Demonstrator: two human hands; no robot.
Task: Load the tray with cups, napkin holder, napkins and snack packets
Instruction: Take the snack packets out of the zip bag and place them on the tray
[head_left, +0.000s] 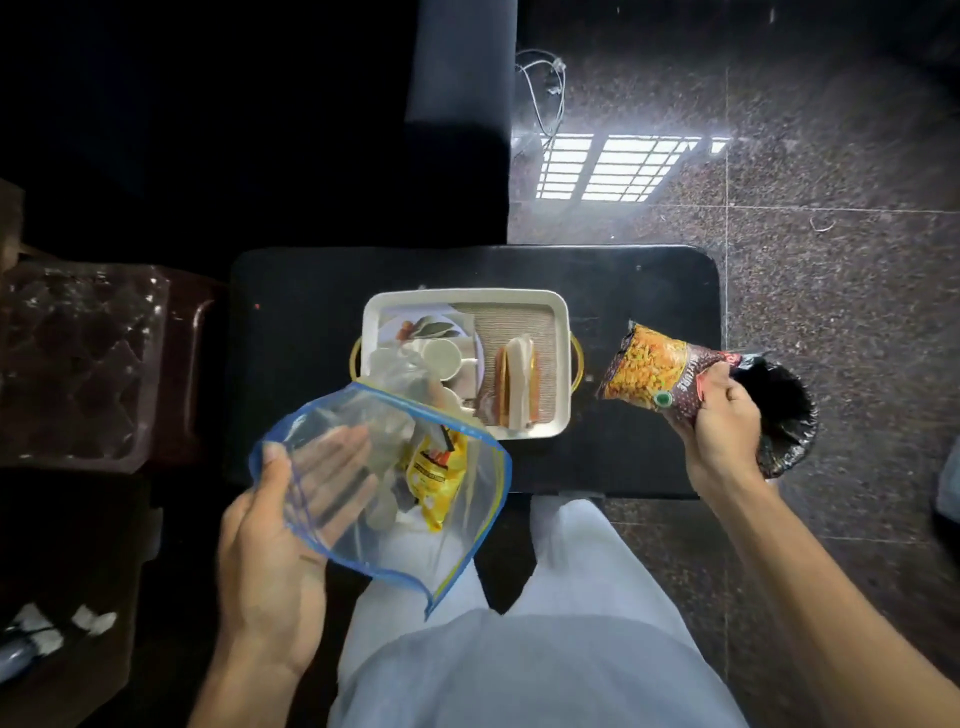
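Note:
A cream tray with gold handles sits on a black table. In it lie white cups on the left and a napkin holder with napkins standing in the middle. My right hand grips a dark snack packet with an orange picture, held in the air to the right of the tray. My left hand holds a clear zip bag with a blue edge in front of the tray; my fingers show through the plastic. A yellow snack packet lies inside the bag.
A bin lined with a black bag stands at the table's right side, partly behind my right hand. A brown plastic stool is to the left. A dark sofa fills the back left. My white trousers show below.

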